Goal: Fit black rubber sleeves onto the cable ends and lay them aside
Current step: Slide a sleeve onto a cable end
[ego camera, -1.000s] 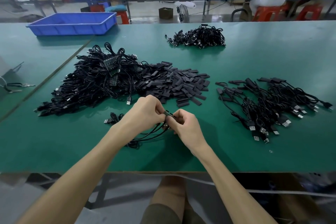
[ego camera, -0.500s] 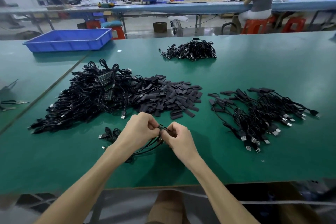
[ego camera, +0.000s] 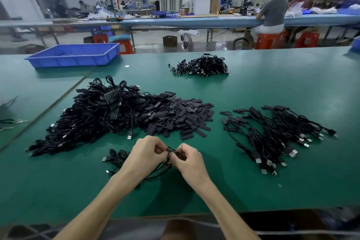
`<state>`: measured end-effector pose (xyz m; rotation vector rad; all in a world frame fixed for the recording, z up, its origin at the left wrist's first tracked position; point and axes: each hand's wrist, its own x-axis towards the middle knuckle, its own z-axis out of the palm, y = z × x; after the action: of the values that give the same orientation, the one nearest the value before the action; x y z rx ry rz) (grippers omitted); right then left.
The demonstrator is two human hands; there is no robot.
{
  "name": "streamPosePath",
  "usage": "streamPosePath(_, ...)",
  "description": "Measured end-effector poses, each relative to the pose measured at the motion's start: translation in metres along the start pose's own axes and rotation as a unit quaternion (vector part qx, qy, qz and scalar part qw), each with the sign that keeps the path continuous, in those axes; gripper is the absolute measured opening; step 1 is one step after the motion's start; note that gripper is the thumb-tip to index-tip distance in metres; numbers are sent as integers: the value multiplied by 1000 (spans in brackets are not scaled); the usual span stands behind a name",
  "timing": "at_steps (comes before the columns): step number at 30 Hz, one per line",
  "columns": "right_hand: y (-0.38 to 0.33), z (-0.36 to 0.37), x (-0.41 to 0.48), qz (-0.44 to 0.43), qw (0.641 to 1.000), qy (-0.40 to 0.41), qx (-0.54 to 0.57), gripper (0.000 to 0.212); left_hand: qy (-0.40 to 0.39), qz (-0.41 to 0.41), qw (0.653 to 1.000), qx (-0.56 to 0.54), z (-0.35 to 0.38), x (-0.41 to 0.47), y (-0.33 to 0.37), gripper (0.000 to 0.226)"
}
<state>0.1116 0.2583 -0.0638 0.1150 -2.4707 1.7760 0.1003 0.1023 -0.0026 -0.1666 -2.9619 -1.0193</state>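
Both hands meet just above the green table (ego camera: 253, 84). My left hand (ego camera: 146, 154) and my right hand (ego camera: 188, 159) pinch the small end (ego camera: 171, 149) of a black cable between their fingertips; the rest of that cable loops down under my wrists. Whether a sleeve is on that end is hidden by my fingers. A heap of flat black rubber sleeves (ego camera: 181, 115) lies just beyond my hands. To its left sprawls a big tangle of black cables (ego camera: 91, 117). Cables with sleeves on their ends (ego camera: 272, 132) lie spread at my right.
A few loose cables (ego camera: 115, 159) sit beside my left wrist. A smaller cable heap (ego camera: 201, 66) lies further back, and a blue plastic tray (ego camera: 74, 55) stands at the far left. A person sits on an orange stool (ego camera: 266, 40) at the bench behind.
The camera has tilted up, showing more of the room. My hands stay together on the cable end, with only small finger movements.
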Motion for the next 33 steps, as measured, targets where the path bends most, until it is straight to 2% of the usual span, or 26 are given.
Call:
streamPosePath(5, 0, 2, 0, -3, 1000, 7, -3, 37, 13, 0, 1000, 18, 6, -4, -1, 13)
streamPosePath(9, -3, 1, -1, -3, 1000, -9, 1, 25, 65, 9, 998, 10, 2, -7, 1, 6)
streamPosePath(13, -2, 4, 1, -31, 998, 3, -45, 23, 152, 103, 983, -26, -6, -11, 10, 7)
streamPosePath(16, -2, 12, 3, -31, 992, -23, -123, 22, 150, 185, 968, -74, -6, -12, 21, 12)
streamPosePath(18, -3, 14, 5, -26, 988, -45, -144, 19, 154, 211, 962, -84, -2, -10, 26, 12)
streamPosePath(20, -5, 12, 5, -20, 993, -55, -103, 11, 156, 216, 957, -111, 4, -9, 29, 12)
streamPosePath(24, -7, 7, 0, -15, 991, -61, 119, 21, 118, 204, 958, -163, 21, -4, 29, 14)
streamPosePath(26, -5, 3, 1, -7, 988, -48, 147, 30, 113, 193, 960, -170, 28, -1, 26, 17)
streamPosePath(29, -2, -5, 2, 33, 978, -8, 205, 16, 72, 193, 966, -159, 31, 2, 17, 23)
streamPosePath(31, -1, -9, 2, 59, 971, 11, 231, 16, 46, 215, 964, -147, 31, -1, 12, 27)
streamPosePath(33, 0, -8, 2, 70, 969, 29, 234, 22, 66, 255, 958, -113, 31, -7, 5, 32)
